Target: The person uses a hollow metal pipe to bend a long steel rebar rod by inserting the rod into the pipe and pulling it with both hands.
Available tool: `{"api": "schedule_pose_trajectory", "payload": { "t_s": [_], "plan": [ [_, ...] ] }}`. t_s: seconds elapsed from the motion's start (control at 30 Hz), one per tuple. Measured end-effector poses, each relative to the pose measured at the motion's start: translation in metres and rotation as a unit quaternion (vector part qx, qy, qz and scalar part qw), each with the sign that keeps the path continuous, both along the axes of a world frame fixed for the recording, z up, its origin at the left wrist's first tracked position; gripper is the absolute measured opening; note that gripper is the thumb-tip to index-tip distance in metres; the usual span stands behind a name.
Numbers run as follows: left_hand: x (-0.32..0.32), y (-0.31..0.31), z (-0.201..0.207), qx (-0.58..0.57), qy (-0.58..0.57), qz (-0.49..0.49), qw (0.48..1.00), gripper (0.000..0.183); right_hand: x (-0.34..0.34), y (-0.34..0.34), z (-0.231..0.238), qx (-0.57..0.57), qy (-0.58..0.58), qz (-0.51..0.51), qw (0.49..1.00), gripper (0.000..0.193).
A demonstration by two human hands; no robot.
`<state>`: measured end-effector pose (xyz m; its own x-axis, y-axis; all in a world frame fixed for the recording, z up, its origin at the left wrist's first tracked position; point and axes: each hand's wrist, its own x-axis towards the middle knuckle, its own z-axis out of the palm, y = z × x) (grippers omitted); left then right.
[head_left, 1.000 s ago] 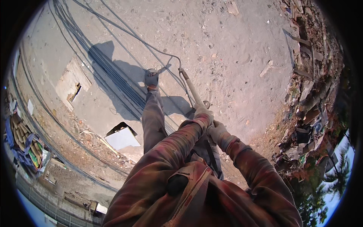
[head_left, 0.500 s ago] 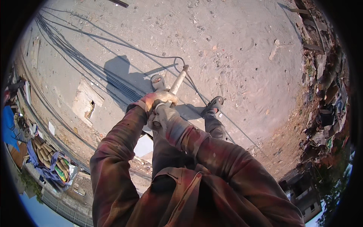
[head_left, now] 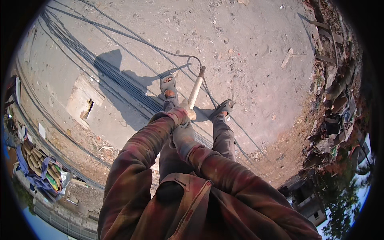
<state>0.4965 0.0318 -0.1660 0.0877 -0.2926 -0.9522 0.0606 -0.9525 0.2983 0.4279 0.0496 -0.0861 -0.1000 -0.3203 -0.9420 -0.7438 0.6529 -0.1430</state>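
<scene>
Both my hands are wrapped round a pale pipe [head_left: 196, 92] with a brown far end, slanting away from my body. My left hand [head_left: 189, 112] grips it farther along, in a light dusty glove. Nearer my body, my right hand [head_left: 182, 135], also in a pale glove, is closed round its lower part; the fingers are partly hidden. A long dark steel rod [head_left: 160, 49] runs in from the upper left and curves sharply down at the pipe's brown end. Whether the rod goes inside the pipe I cannot tell.
A bundle of long steel rods [head_left: 86, 54] crosses the ground beneath and left of me. My sandalled left foot [head_left: 168, 85] and right foot [head_left: 224, 109] stand among the rods. Rubble [head_left: 340, 108] lines the right side; a heap of sacks [head_left: 38, 162] lies lower left.
The pipe and my hands have shifted slightly right in view, and the pipe stands a little steeper. My left foot and lower leg show more, and the rod's curve has shifted right.
</scene>
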Motion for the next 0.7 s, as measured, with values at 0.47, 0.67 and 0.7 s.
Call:
{"api": "schedule_pose_trajectory", "payload": {
  "t_s": [0.47, 0.67, 0.7],
  "plan": [
    [-0.045, -0.029, 0.019, 0.046, -0.019, 0.129, 0.990, 0.056, -0.012, -0.067, 0.070, 0.153, 0.011, 0.031, 0.988, 0.023],
    [-0.099, -0.007, -0.041, 0.027, -0.076, 0.105, 0.991, 0.046, -0.036, -0.070, 0.069, 0.164, -0.019, 0.015, 0.986, 0.025],
    [-0.114, -0.004, -0.051, 0.003, -0.081, 0.079, 0.994, 0.046, -0.043, -0.075, 0.067, 0.172, -0.022, 0.016, 0.985, 0.028]
  ]
}}
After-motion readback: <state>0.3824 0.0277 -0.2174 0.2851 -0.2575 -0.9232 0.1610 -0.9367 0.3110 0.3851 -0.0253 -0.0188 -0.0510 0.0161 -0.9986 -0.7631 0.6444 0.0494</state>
